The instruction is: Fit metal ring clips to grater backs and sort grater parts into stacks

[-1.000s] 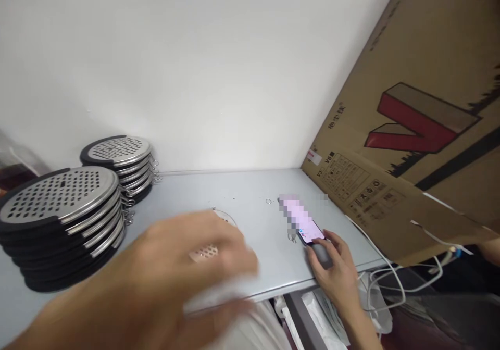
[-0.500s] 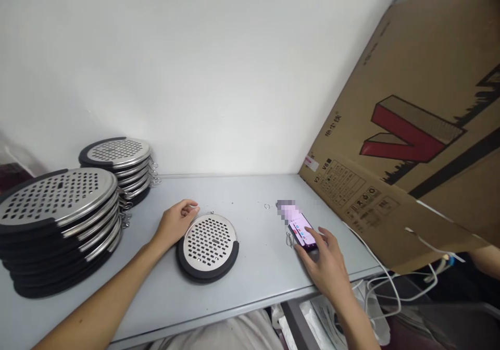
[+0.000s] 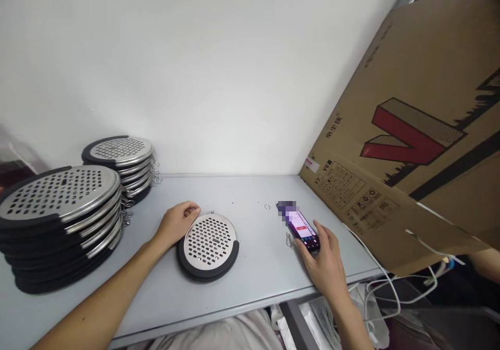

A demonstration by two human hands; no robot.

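Disc [image 3: 210, 240]: round, with a silver metal face pierced by rows of small dark holes; a black sleeve wraps the edge on the left and near sides, bare metal rim along the far right. A small metal fitting shows at its far edge.
Place: flat on the grey bench [image 3: 261, 272], in front of you, right beside your left hand.
Left hand [image 3: 177, 224]: rests at the disc's far left edge, fingers curled and close together; you cannot tell from here whether they pinch anything.
Right hand [image 3: 326, 259]: thumb and forefinger apart, on either side of the phone's near end; how firmly they press, you cannot tell.
Phone [image 3: 301, 226]: dark, lying on the bench, screen lit with a pale panel and a red button; its far end is pixelated, its text too small to read.
Box [image 3: 425, 188]: brown cardboard, to your right. You can read "V6" beside a filled square and "V3" beside an open one, under a big red "V"; the other print is unclear.
Stacks: similar discs to your left, a front stack [image 3: 58, 227] and a back stack [image 3: 121, 157].
Ring [image 3: 267, 207]: small, just left of the phone's far end.
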